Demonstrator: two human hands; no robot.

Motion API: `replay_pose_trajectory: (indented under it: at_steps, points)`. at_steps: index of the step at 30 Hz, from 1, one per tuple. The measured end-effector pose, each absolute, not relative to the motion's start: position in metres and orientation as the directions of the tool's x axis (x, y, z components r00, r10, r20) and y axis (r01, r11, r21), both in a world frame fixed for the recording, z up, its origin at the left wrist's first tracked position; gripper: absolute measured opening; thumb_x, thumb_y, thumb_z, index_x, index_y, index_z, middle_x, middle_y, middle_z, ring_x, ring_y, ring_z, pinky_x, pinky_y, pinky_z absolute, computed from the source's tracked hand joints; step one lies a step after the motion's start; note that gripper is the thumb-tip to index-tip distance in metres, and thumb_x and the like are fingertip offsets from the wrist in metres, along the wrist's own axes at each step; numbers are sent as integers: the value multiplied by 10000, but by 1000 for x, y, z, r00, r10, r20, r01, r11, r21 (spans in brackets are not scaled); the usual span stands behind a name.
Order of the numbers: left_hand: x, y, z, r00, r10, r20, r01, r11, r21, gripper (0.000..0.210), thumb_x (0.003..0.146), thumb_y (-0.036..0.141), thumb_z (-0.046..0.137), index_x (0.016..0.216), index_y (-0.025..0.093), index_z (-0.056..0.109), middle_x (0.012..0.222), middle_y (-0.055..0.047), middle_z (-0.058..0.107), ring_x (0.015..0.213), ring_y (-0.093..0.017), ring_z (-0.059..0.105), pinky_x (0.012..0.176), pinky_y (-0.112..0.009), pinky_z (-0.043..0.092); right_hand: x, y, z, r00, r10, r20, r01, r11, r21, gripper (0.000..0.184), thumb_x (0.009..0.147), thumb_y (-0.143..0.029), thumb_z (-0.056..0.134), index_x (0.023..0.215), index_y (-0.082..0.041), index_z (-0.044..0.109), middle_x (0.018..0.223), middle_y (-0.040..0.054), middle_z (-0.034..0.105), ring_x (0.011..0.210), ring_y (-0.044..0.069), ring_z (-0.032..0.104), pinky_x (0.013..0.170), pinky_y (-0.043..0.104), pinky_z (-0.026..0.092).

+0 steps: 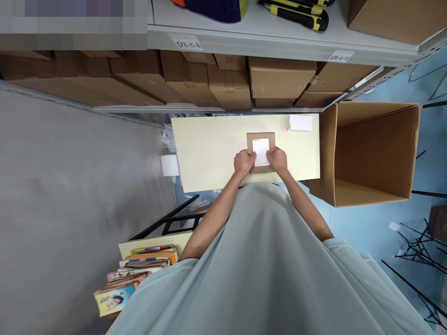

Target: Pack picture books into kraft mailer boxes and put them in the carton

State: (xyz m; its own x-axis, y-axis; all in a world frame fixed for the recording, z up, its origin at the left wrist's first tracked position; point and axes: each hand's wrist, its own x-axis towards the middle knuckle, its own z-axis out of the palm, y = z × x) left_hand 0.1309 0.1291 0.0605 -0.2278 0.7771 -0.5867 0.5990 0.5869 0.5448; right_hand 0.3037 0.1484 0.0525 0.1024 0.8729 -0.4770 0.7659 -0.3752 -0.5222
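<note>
A small flat cardboard parcel point(250, 137) lies on the pale yellow tabletop point(209, 144) in front of me. Over its middle is a white label point(261, 153) with a small orange mark at its top left. My left hand point(244, 161) is closed at the label's left edge, thumb and fingers pinched together there. At the opposite edge, my right hand point(277, 159) has the same pinched grip. Whether the label is stuck down or just held against the cardboard, I cannot tell.
A stack of white labels point(300, 123) sits at the table's back right. Beside the table stands a large open cardboard box point(377, 153). Shelving with brown cartons point(282, 79) and yellow-black utility knives point(300, 16) runs along the back. Magazines point(139, 274) are piled at lower left.
</note>
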Motion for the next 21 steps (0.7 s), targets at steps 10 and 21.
replay_pose_trajectory:
  at_steps: [10,21]
  points:
    - [121,114,71,-97,863,-495,721,404,563,241,1046,374,595,1224,249,697,1116,-125,809,1094,-322,747,970,-429,565,317,147,63,43,869,-493,828,-307,-469,89,1032,-301,677,1041,-212,679,1079,186,774,1096,391,718,1042,543,555]
    - [104,37,57,540,772,-335,763,-282,581,811,1072,449,439,1785,96,284,1852,-168,234,1751,-326,166,1439,-562,68,357,64,69,-576,745,-336,758,333,-561,606,1139,-329,433,1726,-180,427,1835,97,336,1738,298,235,1437,556,185]
